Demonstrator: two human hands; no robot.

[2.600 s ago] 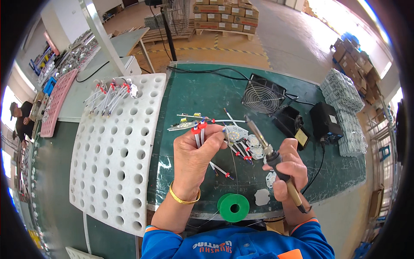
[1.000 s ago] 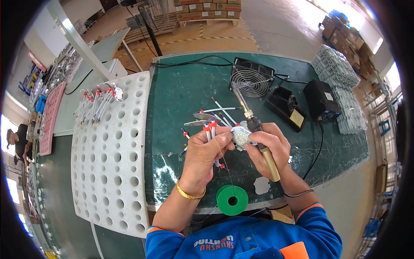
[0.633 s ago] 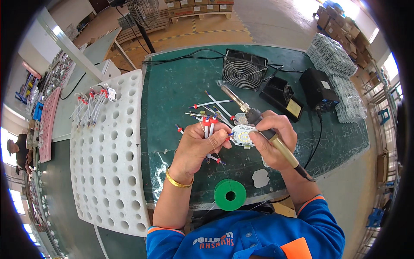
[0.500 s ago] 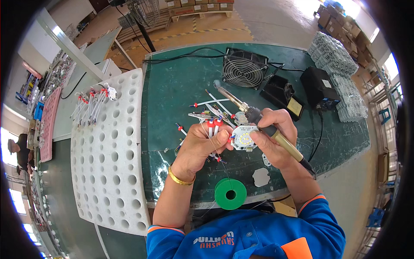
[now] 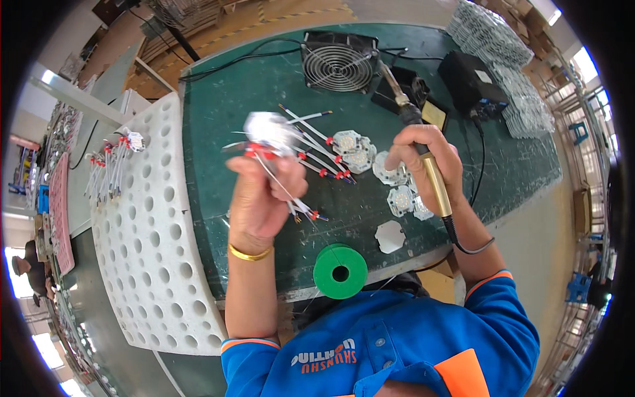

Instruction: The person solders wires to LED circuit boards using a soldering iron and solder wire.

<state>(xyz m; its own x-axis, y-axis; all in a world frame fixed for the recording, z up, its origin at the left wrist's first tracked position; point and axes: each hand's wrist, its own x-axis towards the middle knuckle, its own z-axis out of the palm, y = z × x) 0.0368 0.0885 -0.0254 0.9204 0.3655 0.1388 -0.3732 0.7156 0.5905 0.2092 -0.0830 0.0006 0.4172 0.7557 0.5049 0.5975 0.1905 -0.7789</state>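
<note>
- The left hand (image 5: 263,192) is gripping a small white star-shaped LED board (image 5: 268,130) together with its thin red-tipped wires (image 5: 291,202), fingers closed around the bundle; it is lifting the piece clear of the desk (image 5: 225,119), where the board blurs a little.
- The right hand (image 5: 426,162) is wrapped around the yellow handle of a soldering iron (image 5: 423,149), held like a pen with the metal tip pointing up and away towards the fan, apparently so the tip is staying off both fingers and parts.
- More star-shaped boards (image 5: 354,149) with wires are lying on the green desk between the two hands, within easy reach of the iron.
- A green spool of solder wire (image 5: 340,270) is sitting at the near desk edge, just in front of the person's chest.
- A black grille fan (image 5: 338,63) is standing at the far side, probably for drawing fumes away from the work.
- A black box (image 5: 473,83), likely the iron's station, is sitting near the fan.
- A white perforated tray (image 5: 149,225) is lying to the left, carrying a cluster of wired pieces (image 5: 112,165) at its far end.
</note>
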